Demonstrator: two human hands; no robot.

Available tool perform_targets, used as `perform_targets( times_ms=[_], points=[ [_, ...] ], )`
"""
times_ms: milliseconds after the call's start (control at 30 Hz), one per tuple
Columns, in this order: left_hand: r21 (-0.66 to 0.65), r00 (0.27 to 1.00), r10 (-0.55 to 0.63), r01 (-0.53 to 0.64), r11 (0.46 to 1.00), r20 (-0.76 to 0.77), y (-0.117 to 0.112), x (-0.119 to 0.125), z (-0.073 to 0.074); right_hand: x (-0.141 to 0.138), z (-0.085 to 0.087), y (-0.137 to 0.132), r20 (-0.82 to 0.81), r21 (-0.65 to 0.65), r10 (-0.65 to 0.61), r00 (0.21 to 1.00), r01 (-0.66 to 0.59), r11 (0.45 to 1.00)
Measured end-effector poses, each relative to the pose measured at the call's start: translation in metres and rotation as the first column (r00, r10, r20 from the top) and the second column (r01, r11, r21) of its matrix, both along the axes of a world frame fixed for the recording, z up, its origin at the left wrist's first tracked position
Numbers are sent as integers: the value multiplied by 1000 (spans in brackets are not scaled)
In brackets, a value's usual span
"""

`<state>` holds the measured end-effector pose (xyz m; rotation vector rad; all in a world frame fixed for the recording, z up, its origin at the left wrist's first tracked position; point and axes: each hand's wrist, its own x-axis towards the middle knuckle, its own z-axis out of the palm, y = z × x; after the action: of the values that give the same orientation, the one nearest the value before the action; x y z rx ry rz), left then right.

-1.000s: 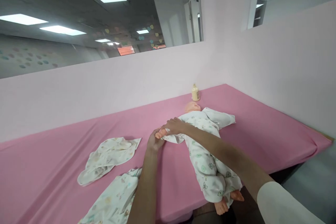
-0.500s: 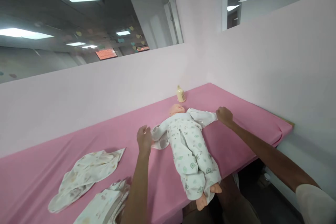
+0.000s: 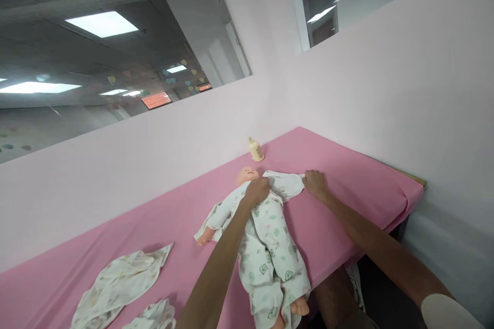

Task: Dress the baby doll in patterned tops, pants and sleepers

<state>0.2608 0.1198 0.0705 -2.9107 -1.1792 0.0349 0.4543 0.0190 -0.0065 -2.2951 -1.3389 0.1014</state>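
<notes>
Doll [image 3: 266, 239] partly behind left hand [image 3: 258, 191]

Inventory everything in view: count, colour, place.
doll: one, pinkish, lower centre
clothing: layers unclear, white, partly printed, on doll
loose garments: two, white printed, left foreground
bottle: one, pale yellow, beyond doll's head
sheet: one, pink, under doll
walls: two, whitish, behind and right
windows: two, greyish, above walls
ceiling lights: several, white, through windows
panels: two, orange, through left window
hearts: several, multicoloured, left window
left hand: one, at doll's chest
right hand: one, at clothing's sleeve end
shirt sleeve: one, white, lower right
leg: one, lower centre-right
</notes>
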Motion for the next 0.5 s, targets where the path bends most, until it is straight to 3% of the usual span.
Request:
perform_targets(
  times_ms=[100, 167, 300, 333, 400, 433, 500],
  points=[
    [24, 999, -4, 5, 1000, -44, 0, 2, -2, 4, 2, 0, 52, 30, 76, 996, -77, 997],
    [35, 998, -14, 16, 999, -66, -2, 2, -2, 19, 6, -1, 60, 35, 51, 997, -53, 998],
    [47, 995, -16, 20, 999, -98, -4, 0, -2, 79, 11, -11, 35, 53, -228, 973, 226, 973],
    [50, 994, -13, 18, 999, -104, -4, 0, -2, 93, 9, -14, -11, 76, -360, 933, 360, 930],
    [55, 993, -7, 13, 998, -117, -3, -2, -3, 112, 4, -17, -91, 103, -506, 857, 514, 852],
    [56, 992, -5, 13, 998, -125, -3, -2, -3, 116, 0, -18, -116, 108, -538, 835, 549, 829],
    [62, 990, -3, 12, 998, -142, -2, -2, -4, 112, -5, -16, -114, 100, -526, 843, 537, 838]
  ],
)
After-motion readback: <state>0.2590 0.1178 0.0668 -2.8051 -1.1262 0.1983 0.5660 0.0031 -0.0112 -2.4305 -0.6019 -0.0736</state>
